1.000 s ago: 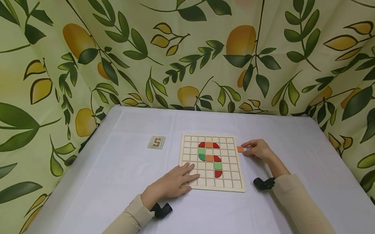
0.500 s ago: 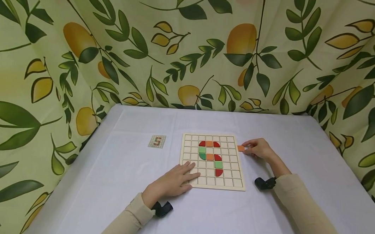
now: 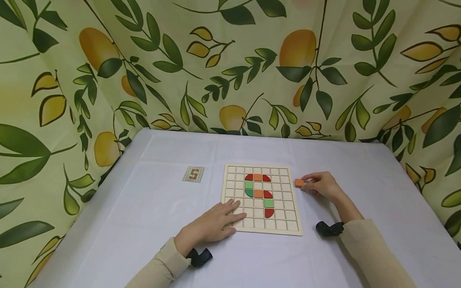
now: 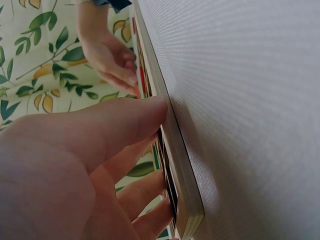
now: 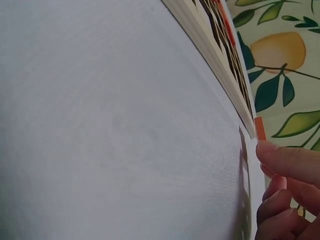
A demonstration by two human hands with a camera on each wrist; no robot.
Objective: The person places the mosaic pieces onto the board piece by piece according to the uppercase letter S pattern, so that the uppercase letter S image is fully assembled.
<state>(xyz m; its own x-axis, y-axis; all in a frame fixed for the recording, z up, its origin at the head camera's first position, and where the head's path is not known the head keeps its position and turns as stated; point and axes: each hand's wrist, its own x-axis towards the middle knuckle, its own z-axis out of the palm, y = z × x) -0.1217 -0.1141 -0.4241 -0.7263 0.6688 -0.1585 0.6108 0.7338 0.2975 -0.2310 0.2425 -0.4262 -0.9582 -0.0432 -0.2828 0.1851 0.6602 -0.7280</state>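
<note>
A wooden grid board (image 3: 285, 227) lies on the white table. Red, orange and green tiles (image 3: 258, 193) fill some of its squares in a curving S-like line. My left hand (image 3: 210, 223) rests with spread fingers on the board's near left corner; the left wrist view has its thumb (image 4: 145, 117) along the board's edge. Just beyond the board's right side, my right hand (image 3: 322, 184) pinches an orange square tile (image 3: 299, 183) between thumb and fingertips. Seen from the right wrist, this orange tile (image 5: 260, 128) sticks out past the fingertips, close to the board's corner.
To the left of the board lies a small card (image 3: 193, 174) printed with a grid and an S pattern. A leaf-and-fruit patterned curtain (image 3: 234, 74) hangs behind the table (image 3: 153, 192) and along its sides. Black wrist cameras (image 3: 329, 229) sit by the sleeves.
My right hand has shifted slightly right with the orange tile, leaving a gap between tile and board, and the tile's angle has changed. The left hand stays where it was on the board.
</note>
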